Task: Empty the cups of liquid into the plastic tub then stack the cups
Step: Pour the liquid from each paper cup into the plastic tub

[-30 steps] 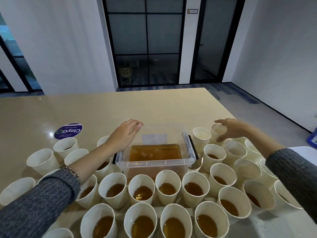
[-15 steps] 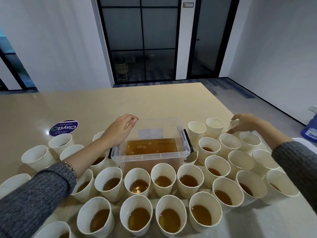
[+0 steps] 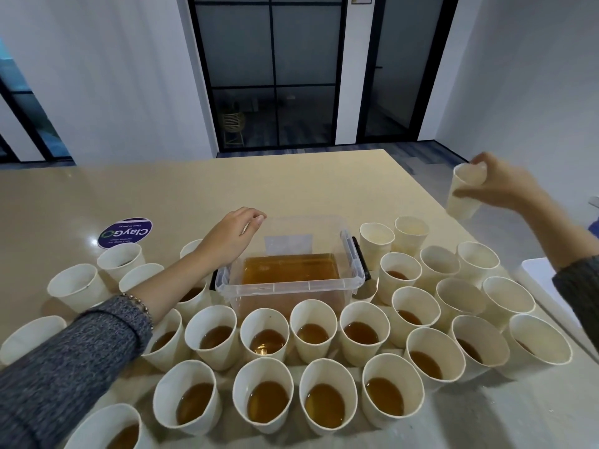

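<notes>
A: Where is the tub (image 3: 288, 286)?

B: It sits in the middle of the table (image 3: 291, 186). It is clear plastic, and brown liquid (image 3: 290, 268) fills part of it. It has a black latch (image 3: 360, 262) on its right end.

A: What is the left hand (image 3: 228, 238) doing?

B: It rests at the tub's far left corner. The fingers curl down loosely over the rim. It holds no cup. (The sleeve (image 3: 64, 361) is grey, and a bead bracelet (image 3: 140, 306) sits at the wrist.)

A: And the right hand (image 3: 499, 184)?

B: It is up in the air, far to the right of the tub and higher than it. The fingers wrap around one cup (image 3: 465, 192). The cup is lifted off the table and tips a little. One cannot tell if there is liquid inside it.

A: Where are the other cups?

B: All around the tub. Two rows of full cups (image 3: 264, 337) stand in front of it, close together, each with brown liquid in the bottom. More cups stand to the right of the tub. Some there look empty (image 3: 376, 241), and some have a bit of liquid. A few white cups (image 3: 77, 285) stand to the left of the tub, behind the left arm.

A: Anything else?

B: A round purple sticker (image 3: 125, 232) lies flat on the table, left of the tub and a bit farther back.
</notes>
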Motion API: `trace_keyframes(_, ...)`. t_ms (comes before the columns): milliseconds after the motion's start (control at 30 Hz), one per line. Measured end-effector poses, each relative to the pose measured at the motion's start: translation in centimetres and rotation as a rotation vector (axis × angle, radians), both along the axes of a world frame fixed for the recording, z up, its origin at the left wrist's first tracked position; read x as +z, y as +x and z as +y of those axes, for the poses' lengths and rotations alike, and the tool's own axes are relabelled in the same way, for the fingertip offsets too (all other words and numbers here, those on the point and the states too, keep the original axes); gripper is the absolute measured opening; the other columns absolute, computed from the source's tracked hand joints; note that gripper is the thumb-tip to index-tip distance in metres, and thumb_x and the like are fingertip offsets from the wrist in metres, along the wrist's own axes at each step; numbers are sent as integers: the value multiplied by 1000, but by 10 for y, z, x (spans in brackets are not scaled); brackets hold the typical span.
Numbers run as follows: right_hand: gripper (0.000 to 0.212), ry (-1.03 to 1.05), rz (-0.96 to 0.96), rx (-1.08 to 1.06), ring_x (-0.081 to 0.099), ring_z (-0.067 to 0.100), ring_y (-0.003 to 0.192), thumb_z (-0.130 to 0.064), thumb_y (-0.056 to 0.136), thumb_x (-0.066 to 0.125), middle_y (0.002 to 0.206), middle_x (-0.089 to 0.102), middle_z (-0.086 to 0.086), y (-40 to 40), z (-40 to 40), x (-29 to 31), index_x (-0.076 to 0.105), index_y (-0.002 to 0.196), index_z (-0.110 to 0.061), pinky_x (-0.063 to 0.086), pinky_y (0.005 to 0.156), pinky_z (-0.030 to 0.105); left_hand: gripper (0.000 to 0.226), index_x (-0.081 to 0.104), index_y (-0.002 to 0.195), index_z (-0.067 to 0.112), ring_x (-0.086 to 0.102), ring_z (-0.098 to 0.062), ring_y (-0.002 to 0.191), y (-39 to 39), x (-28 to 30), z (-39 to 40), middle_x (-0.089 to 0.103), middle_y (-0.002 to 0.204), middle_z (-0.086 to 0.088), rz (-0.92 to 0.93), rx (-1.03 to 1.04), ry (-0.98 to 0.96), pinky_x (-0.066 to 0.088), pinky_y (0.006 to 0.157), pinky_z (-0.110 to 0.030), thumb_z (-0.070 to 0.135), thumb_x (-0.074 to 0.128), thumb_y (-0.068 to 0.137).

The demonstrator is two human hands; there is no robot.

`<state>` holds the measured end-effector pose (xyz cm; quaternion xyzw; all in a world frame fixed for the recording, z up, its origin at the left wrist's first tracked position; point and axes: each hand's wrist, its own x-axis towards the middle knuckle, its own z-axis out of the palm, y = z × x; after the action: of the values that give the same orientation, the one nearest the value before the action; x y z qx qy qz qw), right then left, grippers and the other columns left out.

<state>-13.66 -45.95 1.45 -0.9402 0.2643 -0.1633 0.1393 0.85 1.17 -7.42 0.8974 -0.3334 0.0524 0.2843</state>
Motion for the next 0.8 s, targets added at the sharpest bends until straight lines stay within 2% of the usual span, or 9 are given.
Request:
trace_keyframes(100,60,94,-92,114,52,28,97,-40,73,81,112,57,5,-8,23,25,50,124,-26,40,79,35,40,58,127,16,52,-14,118,0,0,-1,59,128,2,6,7,-7,41,99,-30,36,33,104)
trace_keyframes(233,52,195,-128,321,59,27,95,-37,74,82,108,60,4,-17,70,31,56,119,-31,45,78,34,40,59,126,16,53,-15,117,0,-1,0,60,126,1,1,-4,-18,42,99,-31,36,33,104)
trace_keyframes(400,49,193,-26,528,65,22,90,-41,70,81,103,64,-4,-18,120,19,56,113,-40,55,78,42,40,59,125,17,53,-15,118,0,-1,0,60,125,2,5,-8,-25,43,101,-33,38,33,103)
trace_keyframes(467,50,144,51,598,63,21,91,-42,71,80,105,63,-3,-15,136,14,54,113,-41,54,78,39,41,59,126,18,50,-15,120,-2,0,0,59,127,3,-9,-3,-9,40,101,-31,39,32,103)
trace_keyframes(600,62,38,142,682,57,18,94,-46,72,79,113,60,-4,-5,162,1,47,125,-41,52,85,37,40,61,125,20,45,-15,124,-4,2,2,56,131,3,-170,20,81,35,103,-38,40,34,103)
trace_keyframes(800,84,12,69,751,55,15,104,-53,68,80,131,55,-9,5,185,-9,34,138,-43,53,90,35,37,57,129,20,53,-18,119,-9,4,-5,58,129,1,-249,71,200,39,99,-38,37,36,103)
